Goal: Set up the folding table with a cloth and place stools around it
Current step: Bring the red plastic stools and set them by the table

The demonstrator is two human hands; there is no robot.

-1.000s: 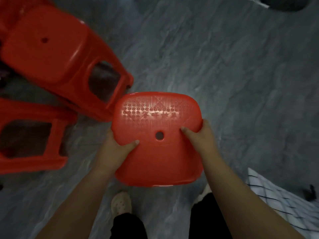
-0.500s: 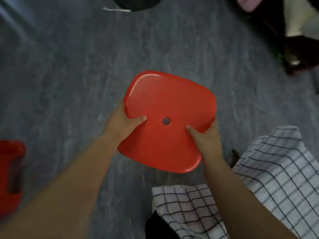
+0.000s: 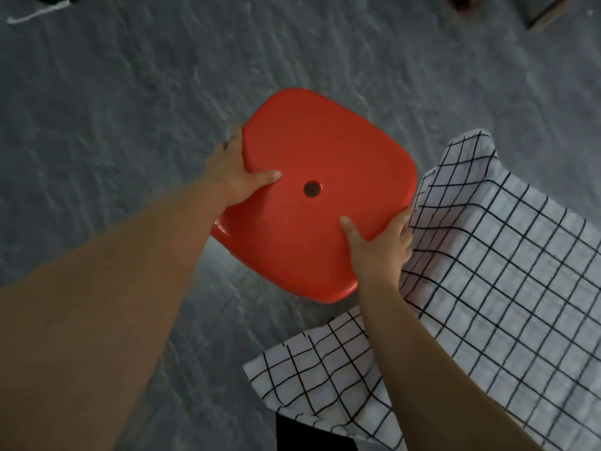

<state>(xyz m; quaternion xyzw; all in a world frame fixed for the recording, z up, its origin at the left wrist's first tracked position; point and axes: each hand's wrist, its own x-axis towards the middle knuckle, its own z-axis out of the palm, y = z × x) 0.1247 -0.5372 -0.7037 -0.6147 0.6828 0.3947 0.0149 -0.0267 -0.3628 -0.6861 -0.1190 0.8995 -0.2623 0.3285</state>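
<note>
A red plastic stool (image 3: 312,151) with a round hole in its seat fills the middle of the view, seen from above; its legs are hidden under the seat. My left hand (image 3: 232,172) grips the seat's left edge, thumb on top. My right hand (image 3: 379,247) grips the lower right edge, thumb on top. A white cloth with a black grid (image 3: 487,288) covers the table at the right and hangs over its corner, right beside the stool.
Grey stone-patterned floor (image 3: 130,109) surrounds the stool. A dark object with a white line (image 3: 32,14) lies at the top left corner. Dark things sit at the top right edge (image 3: 553,11). My dark trouser leg (image 3: 309,434) shows at the bottom.
The view swung away from the other red stools toward the cloth-covered table. The stool in my hands moved with me and now sits close against the cloth's edge.
</note>
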